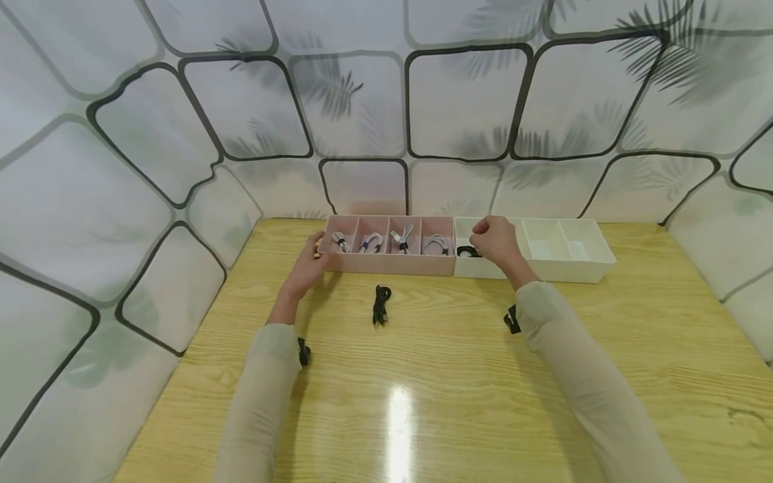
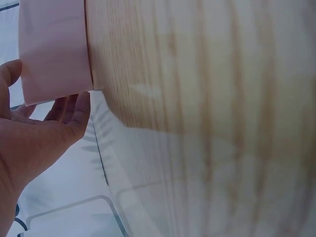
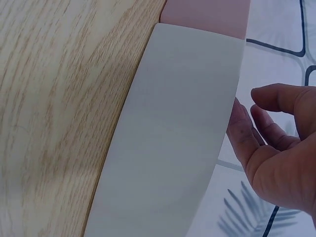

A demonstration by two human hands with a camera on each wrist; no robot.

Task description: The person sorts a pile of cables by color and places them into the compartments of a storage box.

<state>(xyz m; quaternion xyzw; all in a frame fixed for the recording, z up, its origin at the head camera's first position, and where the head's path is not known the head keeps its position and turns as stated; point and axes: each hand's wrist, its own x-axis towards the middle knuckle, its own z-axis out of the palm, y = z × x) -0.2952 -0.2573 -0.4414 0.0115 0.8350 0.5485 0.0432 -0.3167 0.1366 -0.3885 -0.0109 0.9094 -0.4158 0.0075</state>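
My left hand [image 1: 306, 268] rests at the left end of a pink divided box [image 1: 392, 264], its fingers along the end wall and its thumb near the upper edge. Each pink compartment holds a bundled light-coloured cable, such as the one with a white plug [image 1: 401, 238]. Over the white divided box [image 1: 546, 270] hovers my right hand [image 1: 500, 243], fingers loosely bent and a gap between thumb and fingertips [image 3: 259, 94]. A coiled black cable [image 1: 467, 251] lies in the white box's leftmost compartment, just below that hand. Another folded black cable [image 1: 381, 305] lies on the table before the pink box.
Both boxes stand end to end along the back of the wooden table [image 1: 459, 376]. A patterned curtain [image 1: 362, 100] hangs behind and at the sides. Light reflects off the tabletop near the front.
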